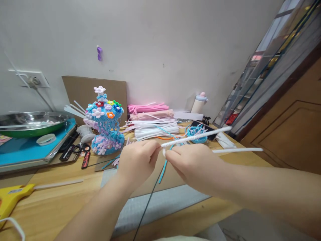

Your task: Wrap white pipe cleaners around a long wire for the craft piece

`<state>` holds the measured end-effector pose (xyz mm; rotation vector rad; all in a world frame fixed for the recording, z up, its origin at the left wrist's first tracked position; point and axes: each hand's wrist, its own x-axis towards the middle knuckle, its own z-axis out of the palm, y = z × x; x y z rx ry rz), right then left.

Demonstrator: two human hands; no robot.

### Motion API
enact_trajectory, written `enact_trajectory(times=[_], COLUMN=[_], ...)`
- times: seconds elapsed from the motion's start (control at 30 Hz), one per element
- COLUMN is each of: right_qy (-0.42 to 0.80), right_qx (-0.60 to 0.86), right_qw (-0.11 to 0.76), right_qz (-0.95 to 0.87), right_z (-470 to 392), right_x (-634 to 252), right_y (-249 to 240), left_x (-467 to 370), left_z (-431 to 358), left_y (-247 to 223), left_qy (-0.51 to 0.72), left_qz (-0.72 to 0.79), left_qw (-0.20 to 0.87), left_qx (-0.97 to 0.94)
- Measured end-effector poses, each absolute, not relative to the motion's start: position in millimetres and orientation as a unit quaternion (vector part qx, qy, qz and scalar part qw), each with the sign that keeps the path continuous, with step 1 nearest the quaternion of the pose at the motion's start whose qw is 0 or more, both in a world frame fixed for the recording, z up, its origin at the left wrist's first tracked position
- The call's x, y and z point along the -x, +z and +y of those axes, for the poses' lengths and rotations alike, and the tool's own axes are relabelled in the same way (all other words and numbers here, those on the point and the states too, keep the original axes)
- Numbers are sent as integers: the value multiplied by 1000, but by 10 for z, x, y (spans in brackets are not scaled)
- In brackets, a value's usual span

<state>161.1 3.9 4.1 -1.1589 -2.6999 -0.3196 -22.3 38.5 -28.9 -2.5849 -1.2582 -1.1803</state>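
Observation:
In front of me, both hands hold white pipe cleaner at chest height above the table. My left hand point(139, 160) is closed in a pinch on the near end of a white pipe cleaner point(197, 137), which slants up to the right and looks ridged, as if wound. The fingers of my right hand point(192, 164) are closed close beside the left, pinching a white strand that bends round by the fingertips. A straight white length point(238, 150) sticks out to the right behind that hand. Whether it is the same piece is hidden.
A flower-covered blue pipe-cleaner model point(104, 124) stands left of centre. Behind my hands lie bundles of pink pipe cleaners point(147, 108) and white pipe cleaners point(157, 130). Scissors point(81, 148), a yellow glue gun point(15, 197), a metal bowl point(32, 129) and a bottle point(199, 103) are around.

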Motion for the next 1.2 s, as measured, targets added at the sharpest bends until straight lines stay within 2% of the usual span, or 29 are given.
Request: enact_trajectory(times=[0.1,0.2,0.33,0.47,0.6,0.67,0.77,0.9,1.0,1.1,1.2], right_qy=[-185,-138,114,359,454,436,299,0,-123,-95,95], right_qx=[362,336,315,347,379,404,422,396,353,343,357], right_qw=[69,64,82,84,145,189,237,147,92,86,98], right_qz=[-911,-929,-939,-862,-793,-782,-822,-906,-923,-931,-924], right_z=[51,221,540,652,505,410,298,197,186,293,484], right_x=[-1633,-1678,-1785,-1876,-1831,-1767,-1685,-1658,-1664,-1677,-1733], right_y=[206,403,516,382,139,27,-75,-36,109,297,448], left_x=[237,264,297,301,255,224,195,188,181,170,179], left_z=[420,433,424,396,371,377,412,453,442,419,411], left_y=[-344,-345,-278,-206,-202,-230,-290,-375,-420,-431,-399], left_qy=[-325,-307,-330,-389,-440,-466,-482,-413,-368,-334,-345], left_qz=[-377,-316,-250,-233,-252,-281,-346,-405,-399,-340,-258], left_qw=[105,115,27,-94,-227,-254,-181,1,109,155,109], left_qx=[861,890,910,886,832,799,784,816,833,866,896])
